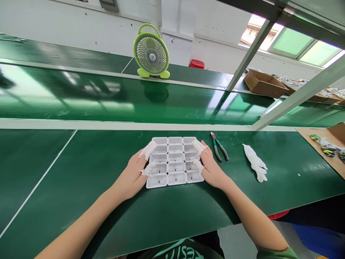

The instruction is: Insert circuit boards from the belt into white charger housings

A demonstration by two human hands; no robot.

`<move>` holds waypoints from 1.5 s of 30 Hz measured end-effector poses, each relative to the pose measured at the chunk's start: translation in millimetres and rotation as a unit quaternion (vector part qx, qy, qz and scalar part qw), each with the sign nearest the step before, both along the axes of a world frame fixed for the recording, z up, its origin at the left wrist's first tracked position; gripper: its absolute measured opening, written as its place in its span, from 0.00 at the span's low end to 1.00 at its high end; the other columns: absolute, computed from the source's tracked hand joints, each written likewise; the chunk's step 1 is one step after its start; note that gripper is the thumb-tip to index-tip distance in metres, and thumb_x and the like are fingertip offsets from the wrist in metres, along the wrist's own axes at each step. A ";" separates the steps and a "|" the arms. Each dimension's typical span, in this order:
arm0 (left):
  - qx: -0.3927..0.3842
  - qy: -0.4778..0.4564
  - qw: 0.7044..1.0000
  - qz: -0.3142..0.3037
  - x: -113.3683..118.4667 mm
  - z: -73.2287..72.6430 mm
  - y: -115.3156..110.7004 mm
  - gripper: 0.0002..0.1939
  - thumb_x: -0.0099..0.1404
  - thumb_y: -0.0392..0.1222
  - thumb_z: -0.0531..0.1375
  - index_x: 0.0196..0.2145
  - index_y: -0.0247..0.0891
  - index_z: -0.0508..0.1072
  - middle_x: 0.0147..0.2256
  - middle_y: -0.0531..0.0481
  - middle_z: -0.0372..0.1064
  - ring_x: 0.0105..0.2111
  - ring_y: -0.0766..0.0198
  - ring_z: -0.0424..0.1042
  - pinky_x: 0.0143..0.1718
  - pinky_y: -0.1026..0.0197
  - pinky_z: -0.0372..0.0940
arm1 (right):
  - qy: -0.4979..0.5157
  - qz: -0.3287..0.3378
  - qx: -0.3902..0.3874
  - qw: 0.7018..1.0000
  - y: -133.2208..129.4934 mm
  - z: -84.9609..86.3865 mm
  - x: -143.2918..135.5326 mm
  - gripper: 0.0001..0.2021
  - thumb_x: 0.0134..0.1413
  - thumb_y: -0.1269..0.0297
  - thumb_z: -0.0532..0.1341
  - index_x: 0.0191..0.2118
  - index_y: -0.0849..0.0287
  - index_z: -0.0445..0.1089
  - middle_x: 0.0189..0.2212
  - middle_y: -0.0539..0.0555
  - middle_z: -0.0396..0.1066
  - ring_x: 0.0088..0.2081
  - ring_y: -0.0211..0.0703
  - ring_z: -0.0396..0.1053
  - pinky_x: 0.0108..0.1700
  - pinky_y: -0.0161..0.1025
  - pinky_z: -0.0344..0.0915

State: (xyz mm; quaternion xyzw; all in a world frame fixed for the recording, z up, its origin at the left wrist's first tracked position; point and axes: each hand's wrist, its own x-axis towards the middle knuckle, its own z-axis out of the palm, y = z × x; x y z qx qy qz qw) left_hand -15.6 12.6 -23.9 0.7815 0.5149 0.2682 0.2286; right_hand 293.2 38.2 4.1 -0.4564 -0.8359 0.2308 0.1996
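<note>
A white plastic compartment tray (176, 178), three cells wide and several rows deep, lies on the green bench in front of me. Small dark slivers show in several cells of the nearer rows. My left hand (136, 174) grips its left side, and my right hand (211, 169) holds the right side. White coverings, torn-looking at the edges, sit on the thumbs and fingers of both hands. Some fingertips are hidden beneath or behind the tray's sides. To the right of my right hand lie green-handled cutting pliers (219, 146), jaws pointing away.
A white glove (255, 162) lies right of the pliers. Farther right, a cardboard box (323, 153) holds small yellow-and-black parts. Beyond the bench runs a shiny green belt (107, 102). A green fan (151, 54) and an open carton (265, 83) stand behind it; a slanted metal post (299, 95) rises at right.
</note>
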 end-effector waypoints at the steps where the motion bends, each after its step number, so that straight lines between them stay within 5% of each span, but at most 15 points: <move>1: 0.006 0.005 1.000 -0.002 -0.1 0.3 -0.3 0.31 0.77 0.51 0.44 0.73 0.44 0.45 0.70 0.39 0.52 0.71 0.43 0.50 0.69 0.36 0.50 | 0.003 -0.002 -0.001 1.000 -0.2 0.2 0.3 0.33 0.73 0.53 0.47 0.76 0.49 0.33 0.75 0.57 0.43 0.76 0.58 0.26 0.73 0.68 0.41; 11: 0.035 0.049 0.998 -0.020 1.2 6.4 -5.1 0.39 0.73 0.50 0.52 0.74 0.45 0.37 0.72 0.38 0.47 0.72 0.40 0.44 0.68 0.32 0.49 | 0.020 -0.021 0.012 1.000 0.2 0.7 3.9 0.34 0.71 0.63 0.48 0.75 0.47 0.32 0.75 0.54 0.39 0.76 0.56 0.27 0.73 0.67 0.43; 17: 0.011 0.043 0.999 -0.008 2.9 4.8 -5.7 0.41 0.71 0.54 0.55 0.73 0.48 0.38 0.72 0.39 0.48 0.72 0.39 0.44 0.67 0.32 0.53 | 0.023 -0.017 0.010 1.000 0.6 -0.4 3.6 0.32 0.73 0.59 0.48 0.75 0.48 0.34 0.75 0.55 0.40 0.76 0.55 0.26 0.74 0.66 0.41; 23: -0.001 0.020 1.000 0.008 -2.6 -5.7 -3.3 0.42 0.68 0.59 0.57 0.73 0.53 0.43 0.71 0.41 0.50 0.70 0.37 0.50 0.65 0.33 0.58 | -0.010 0.007 0.045 0.999 -1.5 5.9 1.5 0.31 0.73 0.56 0.47 0.75 0.50 0.36 0.74 0.59 0.46 0.76 0.54 0.36 0.74 0.63 0.45; 29: 0.184 0.049 0.981 -0.043 5.5 6.1 -9.4 0.38 0.70 0.52 0.56 0.72 0.55 0.44 0.71 0.43 0.47 0.70 0.37 0.48 0.64 0.32 0.55 | -0.026 0.010 0.046 0.999 -3.3 10.1 0.4 0.31 0.72 0.60 0.47 0.75 0.51 0.36 0.74 0.57 0.45 0.75 0.52 0.38 0.74 0.61 0.46; 34: 0.307 0.086 0.937 -0.146 15.9 20.1 -17.1 0.36 0.67 0.46 0.60 0.70 0.43 0.54 0.60 0.34 0.64 0.65 0.38 0.58 0.57 0.39 0.60 | -0.013 0.006 0.033 0.999 -2.9 7.5 1.1 0.30 0.73 0.56 0.46 0.75 0.52 0.41 0.74 0.60 0.46 0.76 0.53 0.35 0.74 0.62 0.46; 40: 0.350 0.102 0.916 -0.169 14.3 22.7 -15.1 0.12 0.68 0.46 0.62 0.48 0.43 0.71 0.50 0.37 0.74 0.62 0.43 0.65 0.55 0.44 0.64 | 0.002 0.002 0.018 1.000 -2.3 4.5 2.6 0.29 0.73 0.56 0.47 0.74 0.51 0.44 0.73 0.60 0.46 0.76 0.55 0.31 0.73 0.64 0.43; 45: 0.333 0.095 0.930 -0.122 9.7 19.9 -10.8 0.19 0.68 0.47 0.61 0.55 0.41 0.70 0.54 0.35 0.73 0.62 0.43 0.65 0.57 0.43 0.63 | 0.004 0.008 0.035 0.999 0.7 0.3 5.2 0.29 0.73 0.59 0.47 0.75 0.47 0.42 0.73 0.58 0.47 0.76 0.56 0.32 0.73 0.67 0.43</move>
